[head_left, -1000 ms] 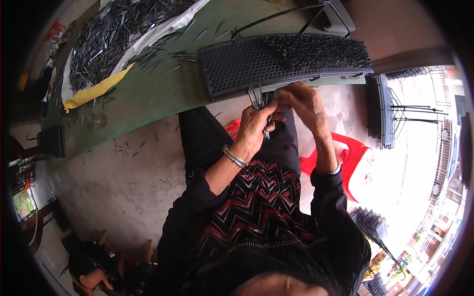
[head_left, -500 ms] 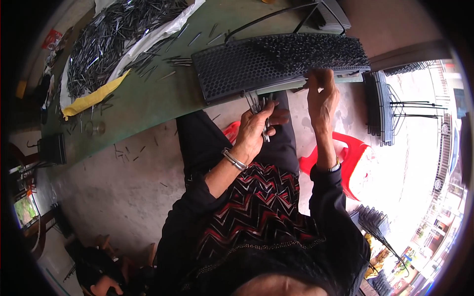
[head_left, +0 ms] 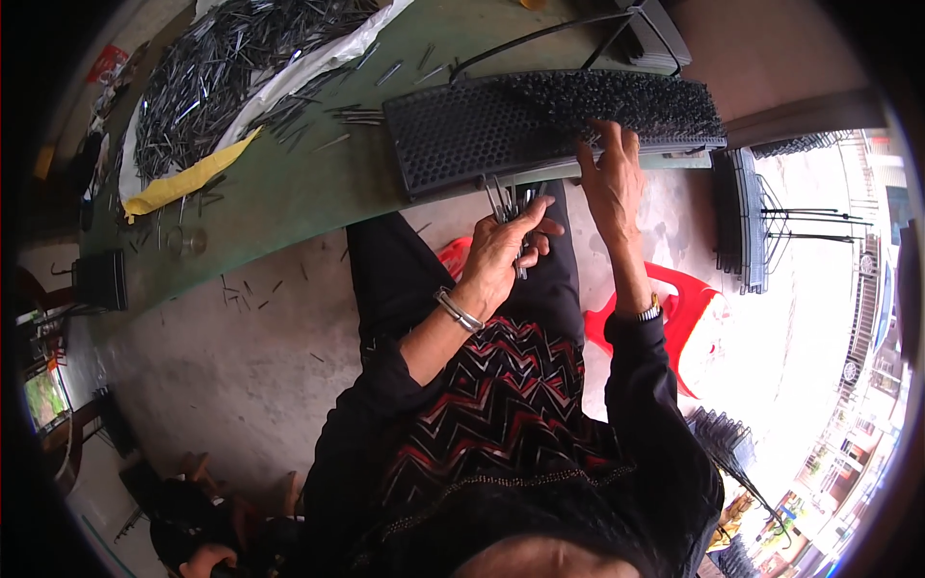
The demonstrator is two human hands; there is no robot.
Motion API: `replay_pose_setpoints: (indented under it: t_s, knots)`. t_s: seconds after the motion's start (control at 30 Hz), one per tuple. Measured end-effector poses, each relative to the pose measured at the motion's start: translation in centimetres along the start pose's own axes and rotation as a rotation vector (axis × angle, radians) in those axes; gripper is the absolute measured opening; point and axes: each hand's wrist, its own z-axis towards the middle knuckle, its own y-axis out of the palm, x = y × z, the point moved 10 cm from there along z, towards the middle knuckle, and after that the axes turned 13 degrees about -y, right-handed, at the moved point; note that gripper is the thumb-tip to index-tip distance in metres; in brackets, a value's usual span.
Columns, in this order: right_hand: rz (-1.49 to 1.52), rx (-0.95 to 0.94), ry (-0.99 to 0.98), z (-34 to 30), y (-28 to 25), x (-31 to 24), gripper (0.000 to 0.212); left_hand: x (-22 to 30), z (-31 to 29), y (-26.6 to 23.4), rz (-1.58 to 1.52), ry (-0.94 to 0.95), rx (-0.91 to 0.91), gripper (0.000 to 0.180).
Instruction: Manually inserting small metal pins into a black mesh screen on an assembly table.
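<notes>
My left hand [head_left: 503,249] is closed round a bunch of thin dark metal strips [head_left: 518,220], held just off the table's near edge. The strips stick out past the thumb and fingers. Beyond it, on the table, rests a black perforated board [head_left: 443,144] with rows of small holes. Its left part shows bare holes; dense dark strips [head_left: 636,104] stand up in the right part. At the near side of the filled area is my right hand [head_left: 615,183], fingers bent down against the board. Whatever its fingertips pinch is too small to make out.
A big heap of loose strips [head_left: 222,87] lies on white and yellow sheeting on the green table [head_left: 318,207]. A small clear cup [head_left: 187,243] stands near the left edge. At right are a red plastic stool [head_left: 665,318] and racks [head_left: 742,222]. Another person [head_left: 198,525] sits lower left.
My right hand has shifted slightly left and its fingers now reach down onto the board. My left hand has hardly moved and still holds the strips.
</notes>
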Motion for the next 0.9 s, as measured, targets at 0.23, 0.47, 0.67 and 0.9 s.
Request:
replay_pose_setpoints:
  t_s: [0.23,0.47,0.67,0.9]
  knots:
    - [0.799,-0.468,-0.054,-2.4,2.2,-3.8,0.019,0.2,0.4,-0.4,0.063,0.059,-0.03,0.022]
    - [0.838,-0.413,0.157,-2.3,2.8,-2.8,0.015,1.1,-0.4,-0.7,-0.003,0.021,0.005,0.025]
    - [0.565,0.098,0.094,2.3,-0.4,-2.3,0.009,2.5,0.6,-1.6,-0.041,0.016,0.035,0.027]
    - [0.506,0.209,-0.075,6.5,3.2,-3.9,0.011,1.8,1.5,-2.8,-0.15,-0.004,0.03,0.027]
